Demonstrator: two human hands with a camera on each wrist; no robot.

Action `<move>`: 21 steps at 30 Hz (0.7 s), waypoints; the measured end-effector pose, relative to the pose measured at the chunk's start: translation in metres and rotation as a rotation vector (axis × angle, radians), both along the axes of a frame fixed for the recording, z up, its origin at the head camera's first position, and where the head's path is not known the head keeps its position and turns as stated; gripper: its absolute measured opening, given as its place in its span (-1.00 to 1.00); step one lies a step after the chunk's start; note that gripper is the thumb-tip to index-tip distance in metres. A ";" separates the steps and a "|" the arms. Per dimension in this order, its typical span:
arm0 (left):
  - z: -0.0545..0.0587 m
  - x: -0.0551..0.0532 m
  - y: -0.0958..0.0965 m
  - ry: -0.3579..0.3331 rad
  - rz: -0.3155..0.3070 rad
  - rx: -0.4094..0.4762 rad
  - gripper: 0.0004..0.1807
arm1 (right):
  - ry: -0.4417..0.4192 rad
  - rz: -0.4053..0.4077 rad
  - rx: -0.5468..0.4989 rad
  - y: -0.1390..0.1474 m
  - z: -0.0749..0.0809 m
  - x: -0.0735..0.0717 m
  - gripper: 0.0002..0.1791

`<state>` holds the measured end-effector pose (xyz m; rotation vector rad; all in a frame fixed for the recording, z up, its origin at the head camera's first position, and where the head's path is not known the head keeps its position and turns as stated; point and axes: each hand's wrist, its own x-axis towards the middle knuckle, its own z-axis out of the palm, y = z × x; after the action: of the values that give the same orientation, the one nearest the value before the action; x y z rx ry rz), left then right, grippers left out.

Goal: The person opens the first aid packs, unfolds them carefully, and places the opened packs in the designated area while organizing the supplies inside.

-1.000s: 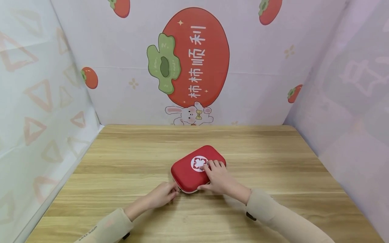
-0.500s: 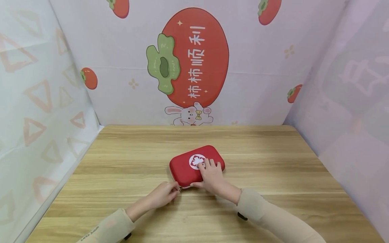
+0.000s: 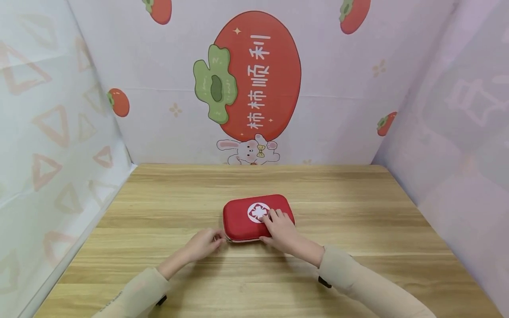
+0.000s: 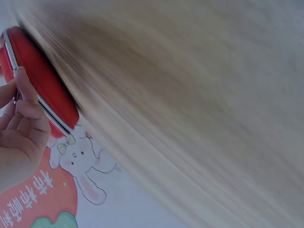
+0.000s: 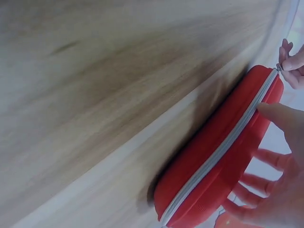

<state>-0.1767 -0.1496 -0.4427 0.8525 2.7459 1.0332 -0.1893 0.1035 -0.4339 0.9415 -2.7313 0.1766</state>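
A red zippered first-aid case (image 3: 240, 223) with a white cross emblem lies on the wooden table, its lid down. My right hand (image 3: 283, 232) holds it from the near right, fingertips on the lid and thumb against the front side. At the near left corner my left hand (image 3: 204, 243) pinches the metal zipper pull (image 5: 279, 68) between thumb and finger. In the right wrist view the silver zipper (image 5: 223, 148) runs along the front side with its teeth together. The left wrist view shows the left thumb and fingers (image 4: 26, 85) right at the zipper.
Wooden tabletop (image 3: 342, 194) surrounds the case on all sides. Behind it stands a white backdrop (image 3: 334, 128) printed with persimmons and a rabbit. Patterned side walls (image 3: 43, 132) rise to the left and right.
The case has turned clockwise, so its front side lies nearly level across the view. My left hand has moved left and slightly away with the zipper pull; my right hand still holds the case.
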 end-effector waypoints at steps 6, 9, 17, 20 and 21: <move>0.000 -0.011 -0.014 -0.009 0.045 0.045 -0.93 | -0.112 0.099 -0.027 0.013 0.007 0.007 -0.53; -0.001 -0.019 -0.020 -0.006 0.061 0.053 -0.92 | -0.157 0.150 -0.010 0.019 0.013 0.011 -0.53; -0.002 -0.040 -0.027 0.003 0.152 0.050 -0.93 | -0.349 0.211 0.004 0.028 0.021 0.015 -0.41; -0.002 -0.047 -0.025 0.016 0.192 0.040 -0.93 | -0.365 0.217 0.006 0.032 0.019 0.014 -0.31; -0.002 -0.049 -0.025 0.021 0.202 0.040 -0.93 | -0.362 0.223 0.007 0.034 0.018 0.014 -0.28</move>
<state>-0.2258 -0.1745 -0.4450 0.6030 2.8852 1.1203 -0.1754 0.1371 -0.4160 1.3315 -2.9388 0.4164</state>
